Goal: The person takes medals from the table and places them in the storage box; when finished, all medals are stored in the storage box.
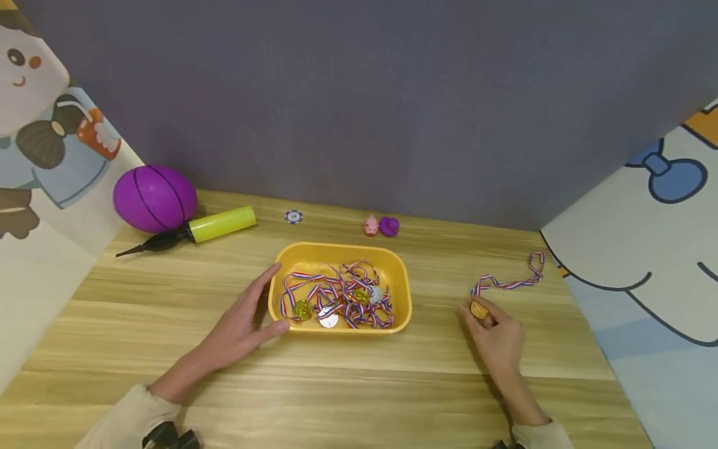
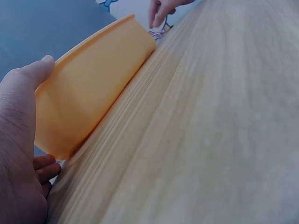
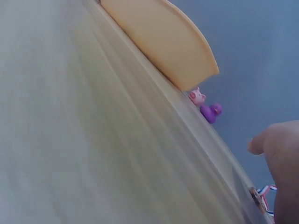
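A yellow plastic basket (image 1: 340,245) stands on the table, holding several gold and silver medals on tangled striped ribbons (image 1: 342,293). My left hand (image 1: 238,327) spans its left end, thumb at the front corner of the rim and the other fingers along the left wall. Off to the right, my right hand (image 1: 498,340) reaches down over a gold medal (image 1: 478,310). That medal shows between thumb and index finger; in the right wrist view it sits on the tabletop, below the fingertip. Its red, white and blue ribbon (image 1: 507,285) trails away to the right.
At the back left lie a purple ball (image 1: 155,198) and a yellow hand pump (image 1: 222,224) with a black nozzle. A poker chip (image 1: 293,216), a pink pig (image 1: 371,226) and a purple duck (image 1: 389,226) line the back. A grey panel (image 1: 359,112) and printed side walls enclose the table.
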`<state>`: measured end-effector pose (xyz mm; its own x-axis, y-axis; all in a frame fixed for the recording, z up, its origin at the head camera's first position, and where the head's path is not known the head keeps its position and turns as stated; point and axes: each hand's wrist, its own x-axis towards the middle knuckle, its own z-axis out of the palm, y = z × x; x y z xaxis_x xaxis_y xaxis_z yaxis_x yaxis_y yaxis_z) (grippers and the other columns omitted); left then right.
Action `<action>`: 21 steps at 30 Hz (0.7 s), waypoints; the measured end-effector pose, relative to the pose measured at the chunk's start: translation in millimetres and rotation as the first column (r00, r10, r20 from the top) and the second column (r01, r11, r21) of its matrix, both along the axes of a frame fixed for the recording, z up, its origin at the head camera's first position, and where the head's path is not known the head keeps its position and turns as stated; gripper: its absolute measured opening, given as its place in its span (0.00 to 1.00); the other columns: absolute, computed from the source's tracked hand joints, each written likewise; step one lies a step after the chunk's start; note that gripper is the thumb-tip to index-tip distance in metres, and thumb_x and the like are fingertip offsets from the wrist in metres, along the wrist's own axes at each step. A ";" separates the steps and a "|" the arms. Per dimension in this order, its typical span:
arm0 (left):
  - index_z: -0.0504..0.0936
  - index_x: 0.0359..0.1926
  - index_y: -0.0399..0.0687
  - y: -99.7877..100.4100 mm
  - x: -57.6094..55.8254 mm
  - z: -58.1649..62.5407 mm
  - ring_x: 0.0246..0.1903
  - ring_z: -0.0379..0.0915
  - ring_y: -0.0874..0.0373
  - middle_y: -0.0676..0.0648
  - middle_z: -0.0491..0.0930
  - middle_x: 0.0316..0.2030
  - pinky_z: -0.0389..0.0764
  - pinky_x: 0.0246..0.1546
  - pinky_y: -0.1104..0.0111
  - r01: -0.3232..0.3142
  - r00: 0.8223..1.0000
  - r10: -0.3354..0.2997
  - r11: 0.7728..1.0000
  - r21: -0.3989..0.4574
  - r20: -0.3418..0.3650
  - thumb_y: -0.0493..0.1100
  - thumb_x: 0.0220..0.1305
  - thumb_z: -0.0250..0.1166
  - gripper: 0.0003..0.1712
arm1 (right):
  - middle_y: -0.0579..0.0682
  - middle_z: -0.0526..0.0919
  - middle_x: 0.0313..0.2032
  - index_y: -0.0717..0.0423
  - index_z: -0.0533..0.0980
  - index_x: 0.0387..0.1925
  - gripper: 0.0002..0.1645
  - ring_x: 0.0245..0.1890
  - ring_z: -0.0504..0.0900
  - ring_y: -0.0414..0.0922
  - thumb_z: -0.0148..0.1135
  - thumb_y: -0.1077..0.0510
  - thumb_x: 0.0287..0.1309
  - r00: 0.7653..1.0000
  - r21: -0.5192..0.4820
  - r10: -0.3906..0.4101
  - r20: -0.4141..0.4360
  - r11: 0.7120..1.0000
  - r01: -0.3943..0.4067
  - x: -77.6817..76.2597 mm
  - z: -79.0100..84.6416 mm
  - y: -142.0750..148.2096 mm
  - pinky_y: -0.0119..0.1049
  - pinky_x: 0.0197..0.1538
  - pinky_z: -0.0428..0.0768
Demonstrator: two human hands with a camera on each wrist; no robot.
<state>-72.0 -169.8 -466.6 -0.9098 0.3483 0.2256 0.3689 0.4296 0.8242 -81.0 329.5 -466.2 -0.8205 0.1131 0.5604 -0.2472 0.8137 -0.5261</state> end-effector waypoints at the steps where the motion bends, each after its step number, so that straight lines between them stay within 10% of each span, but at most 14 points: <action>1: 0.44 0.92 0.60 -0.1 0.0 0.2 0.82 0.58 0.32 0.34 0.54 0.87 0.57 0.79 0.72 0.000 1.000 0.000 1.000 0.003 0.000 0.46 0.72 0.77 0.63 | 0.40 0.66 0.12 0.66 0.92 0.49 0.24 0.15 0.54 0.23 0.90 0.63 0.51 1.000 0.014 -0.013 0.014 1.000 0.013 -1.0 0.5 2.2 0.23 0.18 0.56; 11: 0.44 0.92 0.62 -1.0 -0.6 -0.9 0.82 0.58 0.32 0.35 0.54 0.87 0.57 0.80 0.72 -0.006 1.000 0.006 1.000 0.006 0.005 0.46 0.72 0.77 0.63 | 0.39 0.66 0.13 0.60 0.92 0.52 0.30 0.15 0.57 0.33 0.90 0.48 0.53 0.949 0.142 -0.153 0.277 0.983 0.117 -5.3 5.4 20.7 0.31 0.18 0.55; 21: 0.45 0.92 0.61 0.5 -0.4 -0.1 0.83 0.56 0.32 0.35 0.53 0.87 0.55 0.79 0.76 0.006 1.000 -0.007 1.000 0.020 0.008 0.45 0.72 0.77 0.62 | 0.41 0.68 0.14 0.62 0.89 0.58 0.25 0.14 0.61 0.35 0.82 0.53 0.65 0.916 0.075 -0.038 0.399 0.997 0.009 -1.4 11.0 38.9 0.31 0.17 0.59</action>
